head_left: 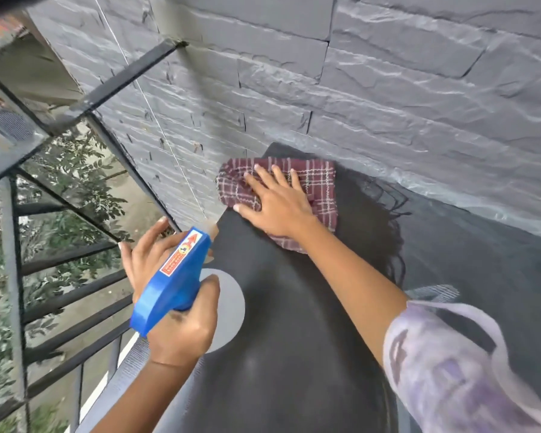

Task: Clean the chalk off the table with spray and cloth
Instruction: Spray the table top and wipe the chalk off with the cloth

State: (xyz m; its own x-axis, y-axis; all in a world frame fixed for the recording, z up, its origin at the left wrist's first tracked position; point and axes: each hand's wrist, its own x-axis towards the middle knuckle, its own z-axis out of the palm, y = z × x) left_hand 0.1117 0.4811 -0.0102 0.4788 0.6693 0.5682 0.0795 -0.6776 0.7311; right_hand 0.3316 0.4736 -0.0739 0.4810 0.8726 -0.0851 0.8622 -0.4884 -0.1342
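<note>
pressing flat with fingers spread, the right hand holds a maroon plaid cloth down on the far end of the table. that open-palm hold likely puts even weight across the fabric so it drags over the surface instead of bunching. the cloth is a soft, loosely woven rag with pale grid lines, crumpled into an uneven pad whose edges stick out around the hand. the left hand hovers over the table's left edge and grips a spray bottle by the neck, thumb wrapped round and the longer fingers reaching forward along the head. it seems kept close and aimed across the table so another squirt can follow the wipe. the sprayer head is glossy blue moulded plastic, wedge-shaped, with a red and white arrow label on top. a pale grey round shape shows under that hand; whether it is the bottle's body or a mark on the table cannot be told. the tabletop is dark, matte and smooth, with only a faint pale smudge near its near end, so remaining chalk is hard to judge. a grey rough-cut stone wall rises behind the table, and a black metal railing runs off its left side.
</note>
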